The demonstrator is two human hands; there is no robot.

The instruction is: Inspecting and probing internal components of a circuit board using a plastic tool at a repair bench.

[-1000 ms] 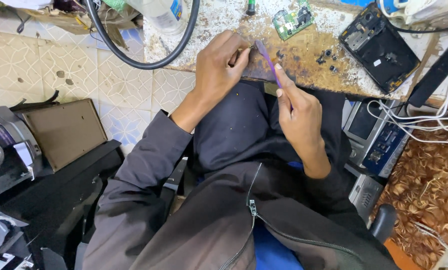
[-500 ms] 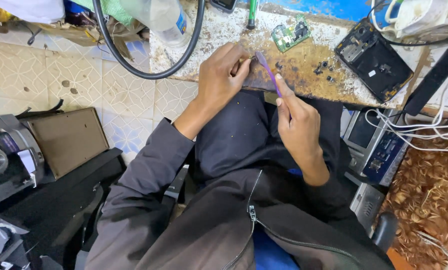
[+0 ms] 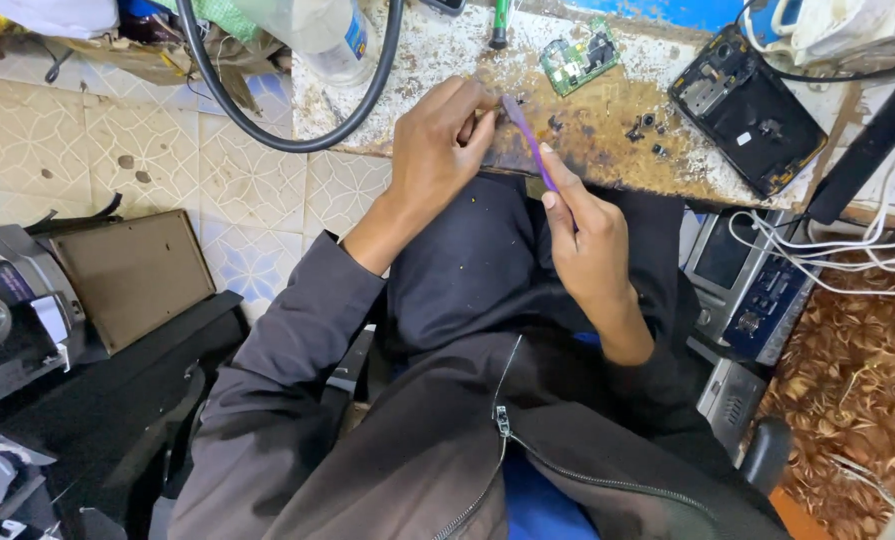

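Worn, flaking wooden bench [image 3: 607,150]; smooth purple plastic tool [image 3: 525,140]; matt dark cloth jacket [image 3: 297,400].

You're working in even, soft daylight: the desk [image 3: 607,120] is brightly and flatly lit, with only a faint shadow under its near edge. Below the desk, your dark clothing swallows detail. Straight lines bow towards the frame's edges far from the desk, and focus is sharp throughout, without glare.

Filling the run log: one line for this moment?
left hand: grip on small part, bench edge | right hand: grip on purple pry tool | circuit board: on bench, untouched
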